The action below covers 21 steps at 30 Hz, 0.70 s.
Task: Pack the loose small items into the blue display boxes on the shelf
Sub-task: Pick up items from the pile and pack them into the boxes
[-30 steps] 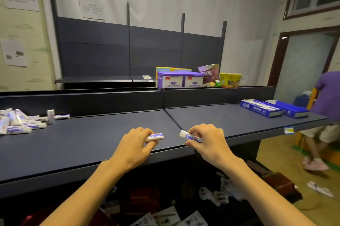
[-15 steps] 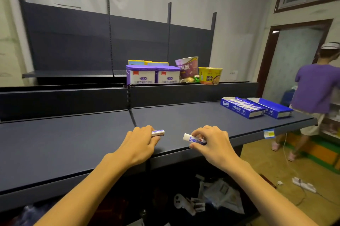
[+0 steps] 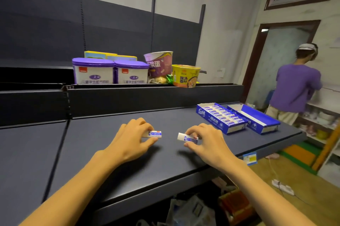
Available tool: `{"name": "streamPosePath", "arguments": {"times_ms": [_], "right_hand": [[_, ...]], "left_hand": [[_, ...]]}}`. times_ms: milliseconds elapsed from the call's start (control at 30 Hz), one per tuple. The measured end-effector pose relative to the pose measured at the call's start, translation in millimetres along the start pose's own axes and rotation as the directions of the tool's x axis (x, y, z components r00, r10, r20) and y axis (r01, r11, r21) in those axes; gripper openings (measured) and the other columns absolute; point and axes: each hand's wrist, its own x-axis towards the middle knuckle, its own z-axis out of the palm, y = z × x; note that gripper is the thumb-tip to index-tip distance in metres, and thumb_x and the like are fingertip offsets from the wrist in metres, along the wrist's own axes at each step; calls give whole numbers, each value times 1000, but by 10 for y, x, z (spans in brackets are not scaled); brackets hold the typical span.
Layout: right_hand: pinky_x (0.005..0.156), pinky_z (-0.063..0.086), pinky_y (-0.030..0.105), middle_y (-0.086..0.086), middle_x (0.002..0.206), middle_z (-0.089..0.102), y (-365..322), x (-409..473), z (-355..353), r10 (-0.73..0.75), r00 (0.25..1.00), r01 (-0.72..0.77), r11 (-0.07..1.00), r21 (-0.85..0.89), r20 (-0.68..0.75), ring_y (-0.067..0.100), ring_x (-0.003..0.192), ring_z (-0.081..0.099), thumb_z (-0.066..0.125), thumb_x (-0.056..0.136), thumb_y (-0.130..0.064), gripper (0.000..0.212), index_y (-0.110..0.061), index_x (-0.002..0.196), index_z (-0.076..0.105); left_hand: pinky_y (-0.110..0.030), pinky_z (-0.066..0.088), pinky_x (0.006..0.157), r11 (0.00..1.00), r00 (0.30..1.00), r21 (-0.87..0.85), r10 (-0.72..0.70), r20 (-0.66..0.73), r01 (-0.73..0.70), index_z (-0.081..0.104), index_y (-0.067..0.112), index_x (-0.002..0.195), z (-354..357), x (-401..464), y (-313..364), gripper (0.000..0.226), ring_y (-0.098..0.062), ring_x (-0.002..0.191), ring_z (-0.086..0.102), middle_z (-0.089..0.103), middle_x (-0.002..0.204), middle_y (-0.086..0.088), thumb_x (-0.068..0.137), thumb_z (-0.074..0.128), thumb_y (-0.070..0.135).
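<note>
Fingers (image 3: pixel 147 126) of the left hand (image 3: pixel 131 138) pinch one small eraser (image 3: pixel 155 133); the right hand (image 3: pixel 206 142) pinches another eraser (image 3: pixel 186 138), apparently above the shelf (image 3: pixel 114 154), blue display boxes (image 3: pixel 221 118) well apart.

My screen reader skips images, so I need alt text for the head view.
Each hand, left hand and right hand, pinches a small white-and-blue eraser above a dark shelf; two open blue display boxes sit further right.
</note>
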Motion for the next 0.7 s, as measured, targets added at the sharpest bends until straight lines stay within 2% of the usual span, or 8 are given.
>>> {"name": "streamPosePath", "arguments": {"times_ms": [167,233,400,567,700], "right_hand": [[93,44,38,-7,108,60,480,154,-136,8,1000,-7,999,40,-12,10,103,50,71,83,-38,26,-32,107,62],[95,44,39,-7,109,60,672,184,-201,5,1000,-4,999,49,-17,11,107,50,72,83,-37,27,-31,108,62],[97,44,40,-5,119,61,1204,188,-514,-51,998,51,999,6,37,12,114,49,72,81,-41,35,-28,112,62],[86,42,31,-4,114,62,1887,262,-859,-90,995,91,996,-14,46,10,102,48,70,81,-45,37,-28,112,62],[87,46,31,-5,116,61,2399,335,-1053,-116,992,116,993,12,52,8,100,50,68,82,-46,38,-28,116,61]], "left_hand": [[-28,33,75,999,999,-11,50,-12,-50,61,29,105,252,418,260,67,-13,93,49,56,104,13,69,24,71],[-29,35,75,998,998,-24,64,3,-64,62,29,104,334,568,419,60,-14,92,50,58,102,12,73,33,70],[-33,38,78,995,996,-15,94,-12,-94,64,28,107,529,935,915,32,-17,96,52,62,105,10,85,61,52],[-34,41,85,997,997,17,70,-17,-69,63,30,110,778,1303,1476,31,-17,101,53,63,108,10,85,63,48],[-32,38,91,999,1000,37,5,-15,-4,56,29,119,941,1580,1903,35,-14,109,48,58,123,8,88,61,45]]}}
